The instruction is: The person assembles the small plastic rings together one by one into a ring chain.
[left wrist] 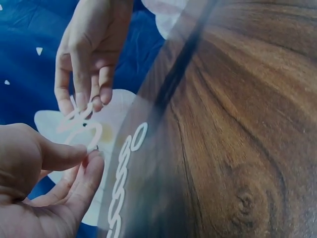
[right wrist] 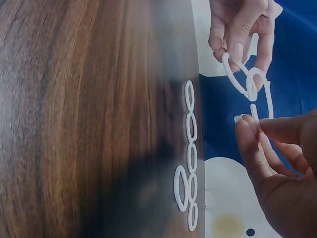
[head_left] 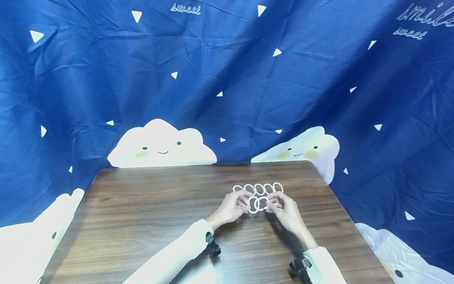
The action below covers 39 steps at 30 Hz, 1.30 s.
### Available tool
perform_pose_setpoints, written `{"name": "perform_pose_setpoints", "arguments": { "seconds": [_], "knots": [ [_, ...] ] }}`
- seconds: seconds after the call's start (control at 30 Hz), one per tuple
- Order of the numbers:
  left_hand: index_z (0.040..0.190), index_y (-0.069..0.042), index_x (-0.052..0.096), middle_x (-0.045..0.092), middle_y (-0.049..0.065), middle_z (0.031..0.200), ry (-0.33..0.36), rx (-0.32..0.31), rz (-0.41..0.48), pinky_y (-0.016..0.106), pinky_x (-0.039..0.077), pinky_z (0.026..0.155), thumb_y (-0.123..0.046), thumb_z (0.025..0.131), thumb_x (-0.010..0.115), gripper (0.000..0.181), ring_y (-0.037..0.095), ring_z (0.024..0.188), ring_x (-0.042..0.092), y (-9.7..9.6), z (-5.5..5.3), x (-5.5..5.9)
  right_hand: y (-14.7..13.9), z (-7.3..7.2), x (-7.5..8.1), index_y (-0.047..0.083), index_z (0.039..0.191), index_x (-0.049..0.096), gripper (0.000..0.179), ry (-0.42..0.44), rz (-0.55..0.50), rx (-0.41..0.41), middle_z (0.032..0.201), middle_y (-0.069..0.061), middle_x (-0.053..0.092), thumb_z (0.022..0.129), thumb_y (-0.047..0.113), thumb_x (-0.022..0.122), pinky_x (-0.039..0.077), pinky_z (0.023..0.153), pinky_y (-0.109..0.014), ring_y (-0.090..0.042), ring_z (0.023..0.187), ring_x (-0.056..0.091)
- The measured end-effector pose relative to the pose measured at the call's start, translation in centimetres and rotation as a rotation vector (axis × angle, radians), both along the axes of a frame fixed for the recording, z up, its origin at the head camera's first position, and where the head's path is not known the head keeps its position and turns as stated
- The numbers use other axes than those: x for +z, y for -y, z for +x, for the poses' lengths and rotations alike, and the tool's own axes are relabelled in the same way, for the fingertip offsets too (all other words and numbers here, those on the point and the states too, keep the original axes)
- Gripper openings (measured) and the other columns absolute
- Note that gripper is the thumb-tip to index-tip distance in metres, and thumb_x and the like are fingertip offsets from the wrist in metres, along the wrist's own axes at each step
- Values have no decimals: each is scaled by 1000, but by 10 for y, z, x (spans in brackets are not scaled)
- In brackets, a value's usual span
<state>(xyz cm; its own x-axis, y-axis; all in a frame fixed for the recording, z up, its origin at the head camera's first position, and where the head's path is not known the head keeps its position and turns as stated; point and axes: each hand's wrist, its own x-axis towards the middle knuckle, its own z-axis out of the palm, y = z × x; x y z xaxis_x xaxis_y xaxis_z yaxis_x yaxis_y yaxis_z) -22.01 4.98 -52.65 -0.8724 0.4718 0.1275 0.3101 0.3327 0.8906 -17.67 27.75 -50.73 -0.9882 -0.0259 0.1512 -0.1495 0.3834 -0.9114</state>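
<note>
Two white open-ended rings, which look like plastic curtain rings, are hooked through each other above the table. My left hand [head_left: 230,207] pinches the left ring [head_left: 253,212] between thumb and fingertips. The right ring [head_left: 262,197] is pinched by my right hand [head_left: 286,213]; a gap shows in its loop in the right wrist view, near the right thumb and fingertips [right wrist: 247,126]. Just beyond both hands, several more white rings [right wrist: 191,157] lie in a row on the table. Beside that row lies another single ring [right wrist: 178,186].
The brown wood-grain table [head_left: 156,205] has its far edge a short way behind the row of rings. A blue curtain [head_left: 213,59] with white clouds and triangles hangs behind and at the sides. Black wrist cameras [head_left: 213,246] sit at both white sleeves.
</note>
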Motion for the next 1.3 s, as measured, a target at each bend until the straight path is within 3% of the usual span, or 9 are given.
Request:
{"name": "perform_pose_setpoints", "arguments": {
  "seconds": [0.27, 0.53, 0.83, 1.03, 1.23, 1.3],
  "knots": [
    [130, -12, 69, 74, 9, 99, 59, -35, 108, 23, 62, 71, 3, 89, 73, 43, 13, 82, 75, 0, 5, 1, 4, 1, 2, -11, 114, 64, 20, -3, -61, 14, 107, -37, 65, 94, -8, 67, 66, 79, -37, -19, 81, 76],
    [129, -7, 68, 73, 16, 100, 111, -57, 179, 29, 66, 75, 10, 86, 73, 46, 17, 82, 76, -1, 7, 1, 5, 2, 2, -12, 115, 62, 21, 8, -100, 17, 107, -37, 64, 95, -8, 67, 66, 80, -37, -18, 82, 76],
    [130, -1, 65, 72, 24, 101, 126, -82, 239, 26, 65, 72, 13, 86, 70, 46, 31, 82, 78, -1, 8, -2, 7, 3, 2, -9, 115, 63, 21, 7, -93, 23, 101, -21, 69, 95, -7, 67, 66, 78, -32, -16, 80, 77],
    [130, -1, 65, 72, 26, 102, 118, -95, 250, 24, 64, 70, 12, 87, 69, 45, 39, 86, 76, 0, 8, -4, 8, 4, 2, -11, 117, 61, 23, 29, -119, 35, 107, -32, 66, 95, -6, 67, 66, 80, -32, -15, 81, 77],
    [131, 0, 64, 70, 29, 105, 117, -109, 265, 49, 66, 77, 11, 87, 69, 46, 42, 88, 75, 2, 9, -4, 9, 5, 2, -15, 120, 58, 27, 43, -147, 38, 108, -31, 66, 96, -6, 66, 66, 81, -33, -15, 82, 77],
    [131, -1, 64, 69, 30, 106, 117, -113, 264, 50, 65, 77, 11, 87, 69, 45, 39, 87, 75, 2, 9, -4, 10, 5, 2, -17, 121, 57, 29, 46, -155, 37, 108, -33, 65, 96, -6, 66, 66, 80, -33, -14, 82, 77]
  ]
}}
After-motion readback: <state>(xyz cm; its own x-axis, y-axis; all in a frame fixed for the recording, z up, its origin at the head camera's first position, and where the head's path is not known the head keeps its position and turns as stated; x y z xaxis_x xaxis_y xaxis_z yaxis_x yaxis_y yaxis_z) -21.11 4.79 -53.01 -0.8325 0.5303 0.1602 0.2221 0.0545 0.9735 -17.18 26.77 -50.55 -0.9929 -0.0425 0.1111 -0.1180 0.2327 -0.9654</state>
